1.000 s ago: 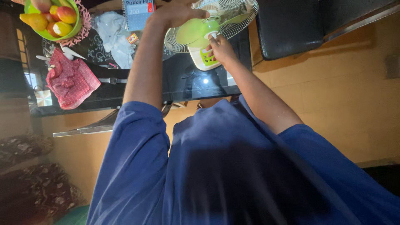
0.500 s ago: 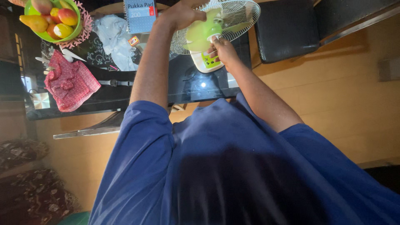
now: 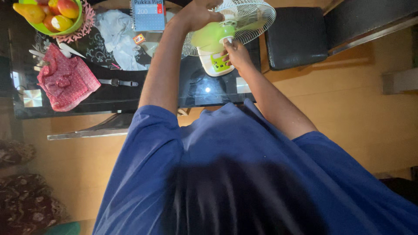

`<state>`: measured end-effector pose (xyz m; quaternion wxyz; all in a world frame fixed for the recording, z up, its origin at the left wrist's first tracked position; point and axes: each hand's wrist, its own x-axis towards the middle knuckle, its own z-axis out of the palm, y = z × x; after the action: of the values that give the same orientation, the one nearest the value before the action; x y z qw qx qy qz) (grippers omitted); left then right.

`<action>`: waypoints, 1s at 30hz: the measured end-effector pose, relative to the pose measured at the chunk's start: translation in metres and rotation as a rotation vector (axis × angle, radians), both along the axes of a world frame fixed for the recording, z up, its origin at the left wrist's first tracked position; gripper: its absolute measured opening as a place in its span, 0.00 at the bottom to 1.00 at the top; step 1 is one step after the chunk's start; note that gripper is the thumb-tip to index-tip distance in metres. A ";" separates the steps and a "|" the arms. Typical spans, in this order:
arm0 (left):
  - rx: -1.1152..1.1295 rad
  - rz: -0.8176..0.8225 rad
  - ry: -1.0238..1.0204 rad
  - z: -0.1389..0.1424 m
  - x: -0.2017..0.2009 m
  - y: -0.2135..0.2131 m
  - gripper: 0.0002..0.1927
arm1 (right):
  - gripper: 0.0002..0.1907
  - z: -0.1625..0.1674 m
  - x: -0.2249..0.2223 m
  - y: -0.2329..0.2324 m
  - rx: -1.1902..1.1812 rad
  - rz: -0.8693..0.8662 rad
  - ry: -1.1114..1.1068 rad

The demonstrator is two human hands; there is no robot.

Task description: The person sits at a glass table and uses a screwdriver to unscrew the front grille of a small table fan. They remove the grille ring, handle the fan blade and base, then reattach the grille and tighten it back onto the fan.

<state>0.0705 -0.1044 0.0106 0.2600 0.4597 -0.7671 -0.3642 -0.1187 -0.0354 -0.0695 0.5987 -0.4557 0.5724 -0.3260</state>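
A small table fan (image 3: 250, 19) with a white wire cage, green motor housing and white base stands on the dark glass table (image 3: 109, 98). My left hand (image 3: 198, 13) grips the top of the fan's green housing at the cage. My right hand (image 3: 235, 52) rests on the fan's base, fingers on its green button panel (image 3: 217, 65). Both arms reach forward from my blue shirt, which fills the lower view.
A green bowl of fruit (image 3: 50, 15) sits at the table's far left, with a red cloth (image 3: 65, 80), a wristwatch (image 3: 117, 82), a white cloth (image 3: 117, 37) and a blue notepad (image 3: 148, 15) nearby. A black chair (image 3: 296, 37) stands to the right on the wooden floor.
The view has shifted slightly so the fan and table sit a little further right. Both hands stay on the fan; my right hand has settled on the button panel.
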 end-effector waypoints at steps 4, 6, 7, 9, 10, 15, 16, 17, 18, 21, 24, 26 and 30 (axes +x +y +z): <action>-0.030 0.114 0.153 0.000 -0.005 0.011 0.36 | 0.21 0.002 -0.009 0.002 0.010 -0.051 -0.021; -0.051 0.254 0.004 -0.002 -0.004 0.016 0.38 | 0.20 0.002 -0.016 0.003 -0.009 -0.101 -0.002; -0.108 0.274 0.017 -0.006 -0.002 0.021 0.35 | 0.19 0.001 -0.019 0.002 -0.008 -0.159 -0.013; -0.224 0.310 0.045 -0.014 0.003 0.031 0.31 | 0.16 0.000 -0.025 0.002 -0.007 -0.279 -0.034; -0.302 0.373 0.118 -0.019 0.006 0.035 0.26 | 0.15 0.000 -0.028 0.001 -0.034 -0.299 -0.044; -0.427 0.588 0.647 -0.047 0.020 0.075 0.13 | 0.15 0.006 -0.036 0.004 -0.124 -0.442 -0.091; -0.478 0.642 0.601 -0.052 0.024 0.082 0.12 | 0.17 0.009 -0.038 0.004 -0.122 -0.460 -0.085; -0.531 0.696 0.554 -0.056 0.028 0.089 0.13 | 0.18 0.012 -0.038 0.004 -0.120 -0.476 -0.080; -0.584 0.750 0.506 -0.061 0.030 0.095 0.13 | 0.20 0.014 -0.039 0.003 -0.120 -0.492 -0.075; -0.456 0.790 0.523 -0.073 0.029 0.113 0.15 | 0.27 0.018 -0.041 0.002 -0.145 -0.476 -0.144; -0.360 0.789 0.480 -0.080 0.015 0.129 0.14 | 0.29 0.016 -0.045 0.000 -0.242 -0.393 -0.193; -0.277 0.721 0.521 -0.081 0.006 0.141 0.06 | 0.31 0.013 -0.046 -0.004 -0.279 -0.397 -0.187; -0.145 0.673 0.437 -0.077 -0.010 0.152 0.22 | 0.34 0.012 -0.048 -0.006 -0.306 -0.388 -0.190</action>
<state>0.0605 0.0476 -0.0660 0.5532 0.5773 -0.5245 -0.2926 -0.1668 -0.0414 -0.0578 0.5002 -0.3902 0.5342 -0.5588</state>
